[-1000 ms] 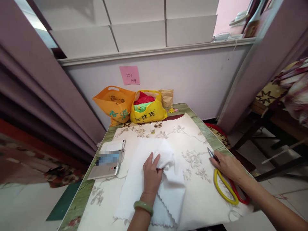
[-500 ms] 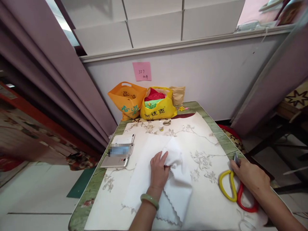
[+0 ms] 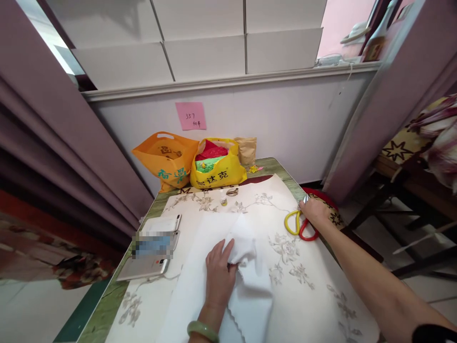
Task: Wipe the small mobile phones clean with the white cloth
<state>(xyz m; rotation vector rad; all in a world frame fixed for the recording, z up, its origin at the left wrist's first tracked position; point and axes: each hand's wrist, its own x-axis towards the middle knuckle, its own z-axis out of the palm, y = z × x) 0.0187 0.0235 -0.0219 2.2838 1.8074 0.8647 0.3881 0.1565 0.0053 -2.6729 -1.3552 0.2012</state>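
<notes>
My left hand [image 3: 220, 276], with a green bangle on its wrist, rests over a white cloth [image 3: 252, 290] with a zigzag-cut edge. Its fingers are closed on a bunched fold, with the thumb partly hidden. My right hand [image 3: 316, 212] is at the table's right edge. It grips a pair of scissors [image 3: 293, 232] by the blade end, so the yellow and red handle loops hang out toward the table middle. A small blade tip shows beyond the fingers. Beyond the white cloth stand a small bottle [image 3: 223, 197] and a small metal item [image 3: 233, 191], too small to name.
A floral sheet [image 3: 285, 281] covers the green table [image 3: 153, 209]. Phones [image 3: 143, 269] lie at the left. An orange bag [image 3: 167, 166], a yellow bag [image 3: 221, 174] with red and green contents and a brown pouch [image 3: 247, 150] stand along the wall. Right of the table is a stool [image 3: 332, 216].
My right hand has carried the scissors away from me along the right side of the table. My left hand stays on the white cloth. The view has shifted somewhat to the right.
</notes>
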